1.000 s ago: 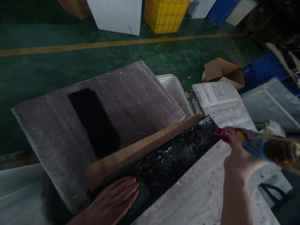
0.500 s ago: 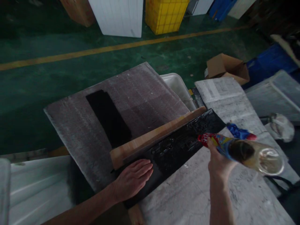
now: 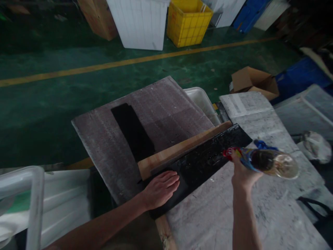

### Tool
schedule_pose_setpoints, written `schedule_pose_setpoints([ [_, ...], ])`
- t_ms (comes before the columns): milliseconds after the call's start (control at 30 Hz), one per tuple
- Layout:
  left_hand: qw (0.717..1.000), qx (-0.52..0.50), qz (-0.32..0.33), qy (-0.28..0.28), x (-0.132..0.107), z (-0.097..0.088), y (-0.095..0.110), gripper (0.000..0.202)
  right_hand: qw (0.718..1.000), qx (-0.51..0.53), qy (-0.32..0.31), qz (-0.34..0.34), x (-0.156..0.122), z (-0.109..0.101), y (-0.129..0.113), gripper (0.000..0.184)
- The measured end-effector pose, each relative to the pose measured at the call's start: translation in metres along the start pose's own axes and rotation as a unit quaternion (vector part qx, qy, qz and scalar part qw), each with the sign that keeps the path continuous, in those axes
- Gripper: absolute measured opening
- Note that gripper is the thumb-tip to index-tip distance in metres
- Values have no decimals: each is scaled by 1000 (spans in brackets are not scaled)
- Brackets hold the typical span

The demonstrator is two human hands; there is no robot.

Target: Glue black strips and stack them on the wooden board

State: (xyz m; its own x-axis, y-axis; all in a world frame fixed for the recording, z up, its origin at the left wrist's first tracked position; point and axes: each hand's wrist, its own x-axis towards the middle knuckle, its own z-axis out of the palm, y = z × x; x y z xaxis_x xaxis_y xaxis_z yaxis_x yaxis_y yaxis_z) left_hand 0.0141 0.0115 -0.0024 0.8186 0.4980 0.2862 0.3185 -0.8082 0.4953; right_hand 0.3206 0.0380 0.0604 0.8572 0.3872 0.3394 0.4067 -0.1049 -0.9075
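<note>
In the head view, our left hand [image 3: 162, 189] lies flat over the near left end of a long black sheet [image 3: 192, 172], fingers straight and together, seemingly to steady it. The sheet lies aslant on the pale worktop [image 3: 200, 215]; a wooden strip [image 3: 183, 143] runs along its far edge, perhaps as a stop. On the right, our right hand [image 3: 241, 170] has its fingers clamped round a bottle [image 3: 257, 161], tilted with its red end towards the sheet, likely to aim it at the glossy surface; we cannot tell whether they touch. Beyond, another black piece [image 3: 132, 130] lies on a greyish board [image 3: 166, 100].
</note>
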Motion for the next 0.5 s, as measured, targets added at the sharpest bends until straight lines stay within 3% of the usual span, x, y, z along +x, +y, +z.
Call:
schedule_pose_setpoints([
  [67, 1000, -2, 3, 0, 0, 0, 0, 31, 999, 10, -41, 20, -15, -5, -19, 64],
  [133, 1000, -2, 3, -1, 0, 1, 0, 30, 990, -11, -125, 62, -49, -14, -42, 51],
  [267, 1000, 3, 7, 6, 1, 1, -1, 28, 965, -17, -257, 55, -120, -22, -67, 59],
  [367, 1000, 8, 15, 21, 1, 2, -2, 27, 959, -21, -280, 33, -145, -12, -66, 63],
  [500, 999, 14, 18, 35, 0, 4, -2, 27, 961, -8, -272, 45, -149, 8, -60, 57],
])
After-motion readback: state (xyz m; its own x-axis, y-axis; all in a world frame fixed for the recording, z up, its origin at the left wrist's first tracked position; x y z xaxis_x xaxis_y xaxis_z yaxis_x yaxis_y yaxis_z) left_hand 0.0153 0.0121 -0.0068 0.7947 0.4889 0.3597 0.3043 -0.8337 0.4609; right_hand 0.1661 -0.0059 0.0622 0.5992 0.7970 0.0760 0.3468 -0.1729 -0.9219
